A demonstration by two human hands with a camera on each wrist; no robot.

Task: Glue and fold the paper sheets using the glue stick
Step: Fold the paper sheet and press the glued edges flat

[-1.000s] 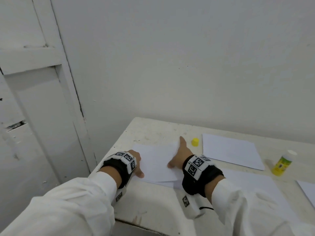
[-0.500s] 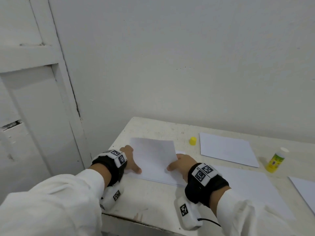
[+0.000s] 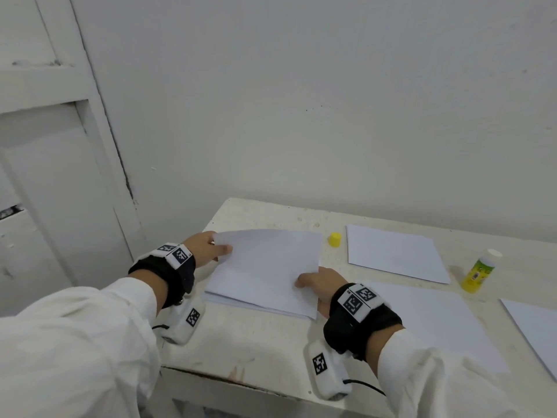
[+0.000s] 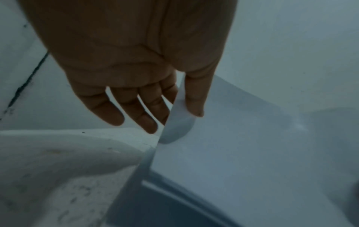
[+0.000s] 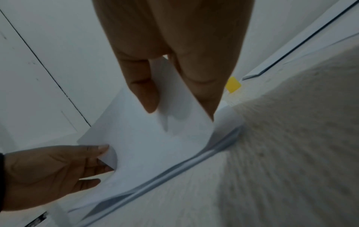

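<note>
The person's left hand (image 3: 205, 248) is pinching the far left corner of a folded white paper sheet (image 3: 265, 270), thumb lying on top and the other fingers (image 4: 143, 113) going beneath the edge. The right hand (image 3: 322, 285) is pinching the sheet's near right corner the same way, thumb over and fingers under. The sheet is lifting slightly off the worn white bench (image 3: 256, 354), its near edge lying on the bench above more white paper. A small yellow cap (image 3: 334, 239) is standing just beside the sheet's far right corner. Beyond the cap from the sheet, a flat white paper (image 3: 394, 251) is lying, and farther that way a yellow glue stick with a white top (image 3: 479, 271) is standing upright, well apart from the sheet.
</note>
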